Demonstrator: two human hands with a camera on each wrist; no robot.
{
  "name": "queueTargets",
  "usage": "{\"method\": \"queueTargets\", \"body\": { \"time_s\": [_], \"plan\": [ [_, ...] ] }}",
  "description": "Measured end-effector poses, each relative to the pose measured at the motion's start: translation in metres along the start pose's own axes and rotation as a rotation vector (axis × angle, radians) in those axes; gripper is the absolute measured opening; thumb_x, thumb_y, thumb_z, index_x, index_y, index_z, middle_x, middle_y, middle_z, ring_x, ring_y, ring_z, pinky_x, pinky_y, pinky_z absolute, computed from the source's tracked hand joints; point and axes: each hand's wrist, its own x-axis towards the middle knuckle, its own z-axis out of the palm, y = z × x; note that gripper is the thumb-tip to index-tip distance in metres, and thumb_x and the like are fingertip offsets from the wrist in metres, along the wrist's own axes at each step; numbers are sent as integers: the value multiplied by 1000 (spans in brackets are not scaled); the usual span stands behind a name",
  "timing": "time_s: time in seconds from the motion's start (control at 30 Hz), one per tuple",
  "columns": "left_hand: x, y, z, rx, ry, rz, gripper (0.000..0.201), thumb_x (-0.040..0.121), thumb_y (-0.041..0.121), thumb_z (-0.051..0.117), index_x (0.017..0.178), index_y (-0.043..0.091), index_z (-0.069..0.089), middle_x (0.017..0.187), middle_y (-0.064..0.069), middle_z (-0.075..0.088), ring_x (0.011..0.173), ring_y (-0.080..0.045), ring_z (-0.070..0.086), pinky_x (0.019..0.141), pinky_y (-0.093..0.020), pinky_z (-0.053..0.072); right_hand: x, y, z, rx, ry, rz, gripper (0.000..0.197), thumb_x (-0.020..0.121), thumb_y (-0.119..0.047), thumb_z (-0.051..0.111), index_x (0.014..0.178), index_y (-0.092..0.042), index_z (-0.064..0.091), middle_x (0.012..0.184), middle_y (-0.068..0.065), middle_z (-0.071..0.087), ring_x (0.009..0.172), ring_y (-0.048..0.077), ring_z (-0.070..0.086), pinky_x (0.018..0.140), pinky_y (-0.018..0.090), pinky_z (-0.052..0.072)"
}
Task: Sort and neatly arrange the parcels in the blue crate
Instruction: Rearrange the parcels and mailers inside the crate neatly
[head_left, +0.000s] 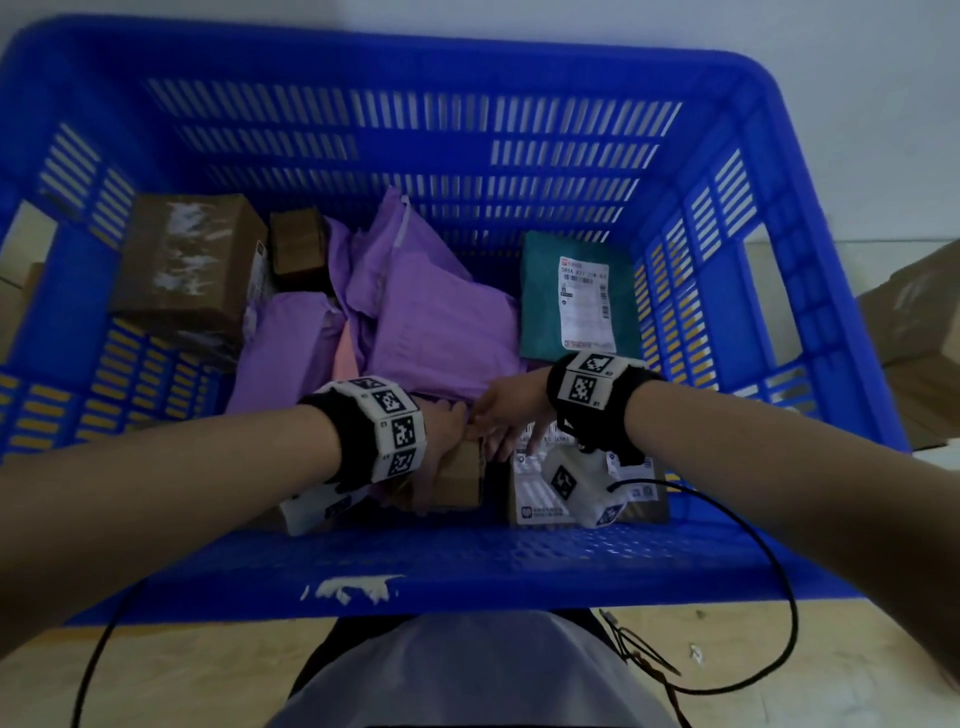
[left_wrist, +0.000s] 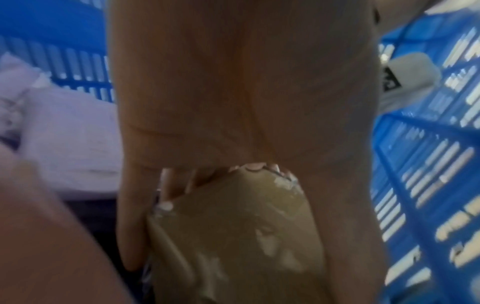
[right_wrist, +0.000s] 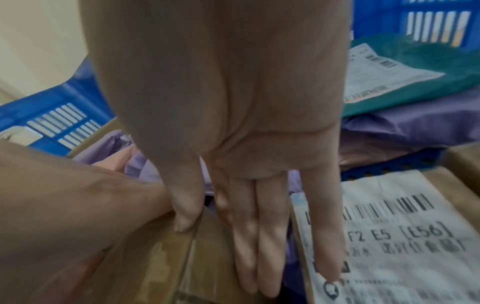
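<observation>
The blue crate holds all the parcels. At the middle of its near edge the left hand grips a small cardboard box. In the left wrist view its fingers curl over the box's far end and the thumb lies along one side.

The right hand is just beside it, fingers straight and close together. They run down the box's right side, with the thumb on its top edge. The little finger rests on the white label of a flat parcel in the near right corner.

Purple bags are heaped in the middle. A green bag lies by the right wall, and a large brown box and a smaller one sit at the far left.
</observation>
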Motion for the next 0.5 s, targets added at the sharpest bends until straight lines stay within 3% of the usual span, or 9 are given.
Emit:
{"method": "queueTargets", "body": {
  "time_s": [0.07,0.17,0.23,0.3,0.37,0.4,0.5],
  "plan": [
    [-1,-3,-2,-11,31,11,103,60,37,84,137,2,26,135,-13,44,120,-27,51,96,-31,43,-3,2,-1,6,15,-14,13,102,-22,39,103,-14,49,111,14,59,101,22,57,83,38,46],
    [-7,-8,-13,-87,70,39,81,62,36,84,126,6,45,123,-7,57,100,-19,56,78,-25,42,-13,4,-8,9,31,-56,26,99,-13,42,124,-12,47,118,15,61,97,22,57,94,41,44],
    [-11,-16,-25,-148,70,16,69,65,36,82,121,7,53,113,-6,61,91,-17,55,73,-24,41,-22,4,-16,13,53,-89,35,97,-9,45,132,-9,47,119,16,63,100,20,58,99,43,43],
    [-18,-25,-41,-198,72,-10,64,67,37,80,120,9,57,113,-5,63,90,-16,54,74,-25,42,-31,3,-26,25,110,-131,27,95,-11,49,122,-10,55,104,9,70,101,21,61,94,41,47],
    [-27,-36,-58,-232,100,-8,63,70,38,78,122,10,56,120,-4,62,95,-16,56,77,-25,43,-43,2,-37,77,179,-175,13,94,-15,52,102,-15,62,81,-2,72,92,19,64,87,37,50],
    [-32,-41,-67,-243,127,-3,63,71,38,77,124,10,54,120,-4,61,98,-17,56,79,-25,43,-50,1,-42,113,214,-196,10,94,-19,54,96,-18,63,78,-5,71,89,16,64,88,38,50],
    [-47,-57,-89,-312,225,-3,61,71,40,76,121,13,55,113,0,62,98,-17,60,83,-27,49,-76,-5,-54,236,304,-264,15,94,-34,54,90,-23,63,92,0,66,92,18,62,84,38,50]
  ]
}}
